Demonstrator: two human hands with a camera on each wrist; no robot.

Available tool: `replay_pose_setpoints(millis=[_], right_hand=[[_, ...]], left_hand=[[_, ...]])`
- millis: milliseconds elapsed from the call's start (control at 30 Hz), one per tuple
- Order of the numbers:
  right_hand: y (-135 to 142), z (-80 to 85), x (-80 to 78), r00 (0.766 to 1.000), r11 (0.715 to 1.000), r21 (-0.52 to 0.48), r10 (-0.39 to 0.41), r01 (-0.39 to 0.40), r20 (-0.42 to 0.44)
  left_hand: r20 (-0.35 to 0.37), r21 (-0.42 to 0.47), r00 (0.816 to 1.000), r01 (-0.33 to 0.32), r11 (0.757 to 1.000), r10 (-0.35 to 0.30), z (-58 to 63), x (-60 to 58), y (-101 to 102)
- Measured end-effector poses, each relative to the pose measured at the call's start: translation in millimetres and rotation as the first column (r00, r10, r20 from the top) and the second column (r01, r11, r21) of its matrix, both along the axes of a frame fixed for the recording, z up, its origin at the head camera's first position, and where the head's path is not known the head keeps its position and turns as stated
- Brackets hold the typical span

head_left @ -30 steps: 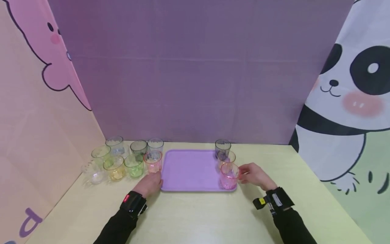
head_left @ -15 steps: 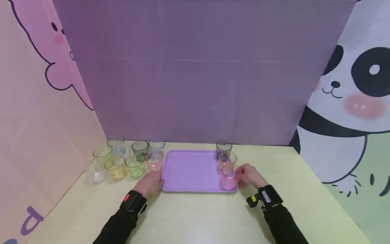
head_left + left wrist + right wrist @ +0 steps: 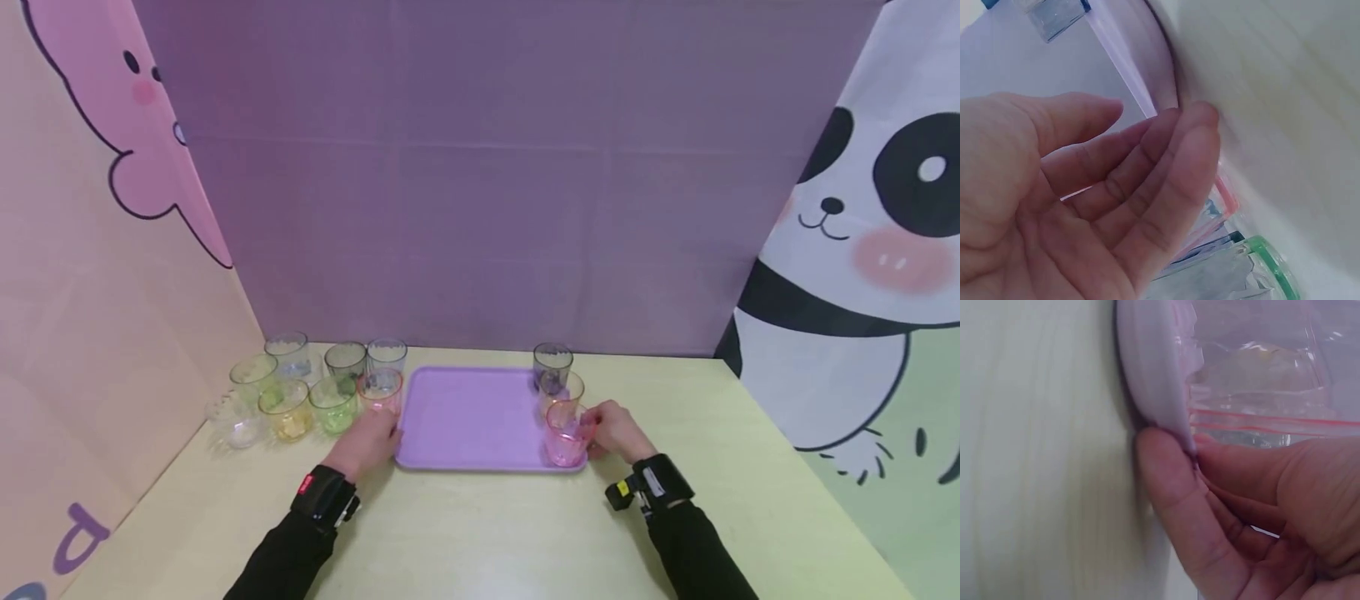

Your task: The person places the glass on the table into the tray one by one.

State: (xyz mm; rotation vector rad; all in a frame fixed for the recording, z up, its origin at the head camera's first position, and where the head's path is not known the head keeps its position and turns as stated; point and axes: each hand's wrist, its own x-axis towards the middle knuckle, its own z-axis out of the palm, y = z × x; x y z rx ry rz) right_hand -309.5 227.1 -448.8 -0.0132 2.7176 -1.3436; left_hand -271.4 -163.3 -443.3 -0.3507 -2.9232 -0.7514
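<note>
A lilac rectangular tray point(image 3: 472, 421) lies on the table between my two hands. My right hand point(image 3: 618, 431) grips its right edge near the front corner; in the right wrist view, the thumb and fingers point(image 3: 1175, 481) pinch the rim. Beside that thumb, a pink glass point(image 3: 566, 446) stands on the tray. Behind it are an amber-rimmed glass point(image 3: 573, 389) and a dark grey glass point(image 3: 552, 358). My left hand point(image 3: 365, 442) is at the tray's left front corner. In the left wrist view, its fingertips are right at the rim, loosely curved, with the thumb held apart.
Left of the tray, several tinted glasses stand grouped, among them a red-rimmed glass point(image 3: 381, 383) close to the left hand, a green glass point(image 3: 333, 408) and a yellow glass point(image 3: 287, 412). A purple backdrop point(image 3: 480, 208) rises behind the table, with printed side panels.
My right hand has moved left from beside the pink glass and taken hold of the tray's right edge. My left hand has stayed near the left corner. The glasses keep their places.
</note>
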Motion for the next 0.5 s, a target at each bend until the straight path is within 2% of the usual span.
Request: replay_pose_setpoints(millis=[233,400,500], right_hand=[[1,-1.1,-2.4,1.0,1.0,0.015,-0.013,0.013,0.003],[1,-2.4,-3.2,1.0,1.0,0.015,-0.009,0.009,-0.002],[2,-3.5,-2.9,1.0,1.0,0.01,-0.004,0.004,-0.013]], left_hand=[[-0.056,-0.019,0.998,0.038,0.999,-0.039,7.8,-0.5,0],[-0.097,0.004,0.993,0.069,0.998,-0.068,14.9,-0.9,-1],[-0.15,0.015,0.986,0.072,0.997,-0.069,21.5,-2.2,-4]])
